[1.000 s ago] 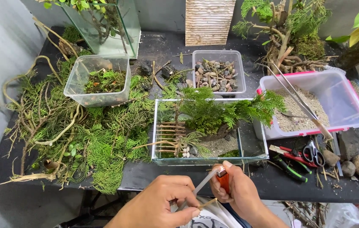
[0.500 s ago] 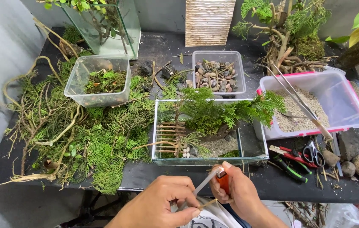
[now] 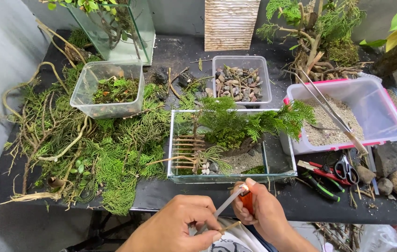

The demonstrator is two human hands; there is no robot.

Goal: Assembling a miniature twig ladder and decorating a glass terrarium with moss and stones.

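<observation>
Just below the glass tank (image 3: pixel 231 144) on the dark surface (image 3: pixel 170 196), the right hand (image 3: pixel 263 214) grips an orange lighter (image 3: pixel 246 199), thumb on top as if to strike. The left hand (image 3: pixel 184 228) pinches a pale stick (image 3: pixel 221 210) and a twig (image 3: pixel 230 227), the stick's tip held at the lighter's head. Scissors (image 3: pixel 345 169) lie right of the tank.

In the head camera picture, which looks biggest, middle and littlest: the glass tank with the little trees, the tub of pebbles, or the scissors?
1. Glass tank, biggest.
2. Tub of pebbles, middle; it sits farther from the camera, so it may look a bit smaller than it is.
3. Scissors, littlest.
</observation>
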